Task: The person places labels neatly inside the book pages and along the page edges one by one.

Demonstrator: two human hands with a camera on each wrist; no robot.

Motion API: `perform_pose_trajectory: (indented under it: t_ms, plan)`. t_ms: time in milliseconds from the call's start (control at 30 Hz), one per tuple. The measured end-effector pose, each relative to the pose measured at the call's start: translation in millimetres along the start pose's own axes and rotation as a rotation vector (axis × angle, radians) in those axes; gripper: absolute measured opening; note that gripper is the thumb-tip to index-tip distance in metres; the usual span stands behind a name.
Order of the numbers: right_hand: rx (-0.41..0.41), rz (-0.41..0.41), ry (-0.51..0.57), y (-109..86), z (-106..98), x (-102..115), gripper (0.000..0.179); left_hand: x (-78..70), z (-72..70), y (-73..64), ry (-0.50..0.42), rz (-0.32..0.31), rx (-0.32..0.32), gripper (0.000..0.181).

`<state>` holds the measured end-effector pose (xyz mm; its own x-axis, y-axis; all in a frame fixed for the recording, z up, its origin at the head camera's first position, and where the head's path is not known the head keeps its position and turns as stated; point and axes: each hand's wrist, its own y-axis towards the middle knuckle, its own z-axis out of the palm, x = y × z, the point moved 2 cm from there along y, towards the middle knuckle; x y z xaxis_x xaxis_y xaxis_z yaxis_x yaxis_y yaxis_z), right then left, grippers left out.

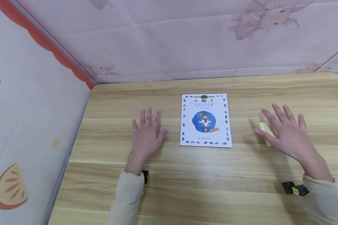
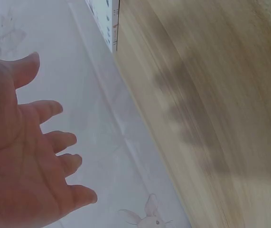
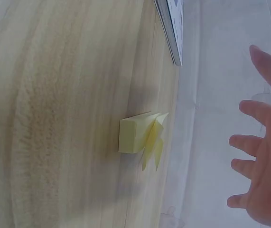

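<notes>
A thin book (image 1: 188, 120) with a white cover and a blue picture lies face up on the table. My left hand (image 1: 147, 139) hovers to the left of it with fingers spread, and its shadow falls on the wood in the left wrist view. To the right, my right hand (image 1: 291, 137) is held above a small pad of pale yellow sticky notes (image 1: 264, 127), partly hiding it in the head view. In the right wrist view, several leaves of the sticky notes (image 3: 134, 135) bend away from the block. Both hands hold nothing.
The wooden table (image 1: 186, 187) backs onto a pink cloth wall (image 1: 163, 47) with rabbit prints. A white cloth panel (image 1: 31, 125) with a red scalloped edge stands along the left. Black straps (image 1: 295, 189) sit at both wrists.
</notes>
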<state>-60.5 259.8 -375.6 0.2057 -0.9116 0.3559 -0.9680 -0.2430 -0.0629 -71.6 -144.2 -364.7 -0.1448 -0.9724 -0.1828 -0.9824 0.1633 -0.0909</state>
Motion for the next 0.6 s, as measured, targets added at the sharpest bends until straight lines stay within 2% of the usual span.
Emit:
perform_pose_trajectory:
  t_ms: [200,400,600]
  plan:
    - [-0.084,-0.043,-0.008,0.2,0.8,1.2,0.072,-1.3,-1.4,0.2,-0.006,0.006,0.008,0.068]
    - [-0.15,-0.088,0.083,1.2,5.0,6.8,0.066,-4.4,-1.5,0.9,-0.033,0.03,-0.048,0.068]
    - [-0.229,-0.173,0.156,1.7,12.4,9.3,0.05,-10.1,0.9,2.0,-0.049,0.034,-0.096,0.053]
